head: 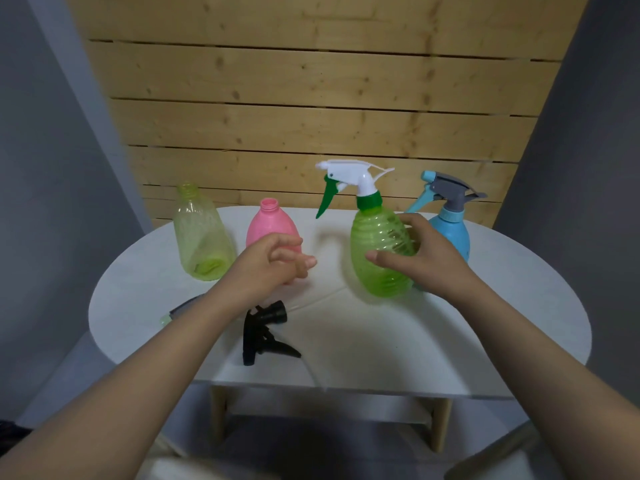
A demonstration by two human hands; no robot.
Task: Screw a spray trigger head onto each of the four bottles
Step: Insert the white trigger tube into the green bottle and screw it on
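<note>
Head view. A round white table (381, 341) stands in front of a wooden plank wall (311, 98).

Bottles, left to right along the far half of the table:
- Yellow-green transparent bottle (201, 237): upright, neck uncapped, far left.
- Pink bottle (272, 226): upright, neck uncapped, just right of the yellow-green bottle; its lower part is hidden behind the left hand.
- Green ribbed bottle (377, 251): fitted with a white trigger head (353, 176) that has a green lever and a green collar. The nozzle points left. The body leans slightly.
- Blue bottle (452, 230): upright, fitted with a grey-and-blue trigger head (446, 188), far right, partly hidden behind the right hand.

Loose parts, near left area of the table:
- Black trigger head (265, 332): lying on its side, collar toward the far side.
- A second, grey head with a pale green tip (180, 310): lying left of the black one, mostly covered by the left forearm.

Hands:
- Right hand (422, 254): fingers and thumb curled round the right side of the green ribbed bottle, gripping its body.
- Left hand (277, 261): above the table in front of the pink bottle, fingers loosely curled, holding nothing visible.
</note>
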